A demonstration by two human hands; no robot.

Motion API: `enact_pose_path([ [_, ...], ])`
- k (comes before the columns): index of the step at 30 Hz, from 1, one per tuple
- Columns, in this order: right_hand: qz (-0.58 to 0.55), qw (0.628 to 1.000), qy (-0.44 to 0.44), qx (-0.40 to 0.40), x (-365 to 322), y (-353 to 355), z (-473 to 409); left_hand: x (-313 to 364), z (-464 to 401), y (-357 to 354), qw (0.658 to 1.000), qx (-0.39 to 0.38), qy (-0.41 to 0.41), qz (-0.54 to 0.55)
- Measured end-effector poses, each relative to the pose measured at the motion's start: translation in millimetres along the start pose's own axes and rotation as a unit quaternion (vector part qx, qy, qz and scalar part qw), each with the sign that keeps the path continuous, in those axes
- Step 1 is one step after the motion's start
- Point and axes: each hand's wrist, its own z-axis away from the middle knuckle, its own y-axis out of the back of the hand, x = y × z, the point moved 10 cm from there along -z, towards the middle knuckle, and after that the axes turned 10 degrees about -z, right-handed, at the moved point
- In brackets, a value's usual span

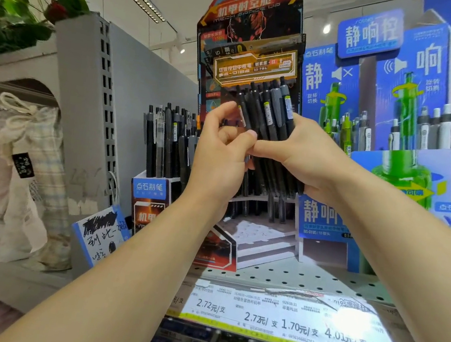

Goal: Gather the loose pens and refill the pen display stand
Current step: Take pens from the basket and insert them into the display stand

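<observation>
A bundle of several black pens (pixel 268 116) with small yellow-green labels is held upright in front of the tall black-and-orange pen display stand (pixel 251 23). My right hand (pixel 305 155) grips the bundle around its middle, fingers wrapped behind it. My left hand (pixel 220 156) is at the bundle's left side, thumb and fingers pinching one of the pens. The stand's lower tiers (pixel 261 240) show behind and below my hands, with a few black pens standing in them. A side holder (pixel 165 140) on the stand's left is packed with black and grey pens.
A blue display (pixel 397 106) with green and white pens stands to the right. The perforated metal shelf (pixel 304 280) carries a price strip (pixel 285 320) along its front edge. A grey slotted upright (pixel 102 99), cloth bags (pixel 28 175) and a scribble pad (pixel 100 232) are at the left.
</observation>
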Motion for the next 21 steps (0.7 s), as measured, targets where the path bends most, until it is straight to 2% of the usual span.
enact_pose_path([
  [3,-0.044,0.999,-0.020,0.022,3,6,0,0,2,6,0.999,0.029,0.004,0.016],
  [5,-0.099,0.991,-0.038,0.077,7,17,2,0,2,10,0.999,0.042,0.004,0.012],
  [8,-0.083,0.983,-0.018,0.165,7,33,4,2,3,6,0.998,0.033,-0.012,-0.044],
  [10,-0.064,0.979,-0.002,0.192,3,36,5,2,3,-2,0.993,0.012,-0.030,-0.111],
  [12,-0.073,0.977,0.004,0.198,2,37,6,0,3,-6,0.986,0.005,-0.026,-0.166],
  [16,-0.080,0.979,0.006,0.189,0,36,8,-4,3,-4,0.979,0.018,0.000,-0.205],
  [21,-0.083,0.980,0.014,0.179,-3,32,10,7,8,-12,0.953,0.000,-0.051,-0.299],
])
